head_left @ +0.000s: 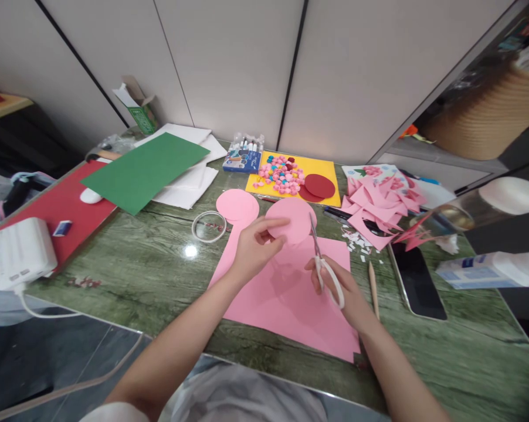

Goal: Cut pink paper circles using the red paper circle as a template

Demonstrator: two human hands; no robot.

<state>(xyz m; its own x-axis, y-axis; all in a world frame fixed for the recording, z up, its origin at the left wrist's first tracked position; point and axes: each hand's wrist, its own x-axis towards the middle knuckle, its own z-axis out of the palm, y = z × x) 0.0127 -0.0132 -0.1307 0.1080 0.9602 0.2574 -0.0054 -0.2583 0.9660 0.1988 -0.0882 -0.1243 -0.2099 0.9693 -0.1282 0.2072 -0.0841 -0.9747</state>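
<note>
My left hand [258,246] pinches a pink paper circle [292,220] by its left edge, holding it above the table. White-handled scissors [328,272] are in my right hand [341,287], with their blades pointing up at the circle's right edge. Whether the blades are cutting into the paper I cannot make out. Beneath both hands lies a large pink paper sheet [286,310]. Farther back on the left, more pink paper circles [237,205] rest on the table by the sheet's upper corner. Beside them is a white ring [209,227], perhaps a tape roll.
Behind are a yellow sheet [328,167] with pompoms [282,176] and dark red circles [319,186], and a marker box [242,161]. Pink scraps [374,205], a pencil [373,290], a phone [417,281] and a white bottle [488,269] stand right. Green paper [145,170] and a power bank [24,253] lie left.
</note>
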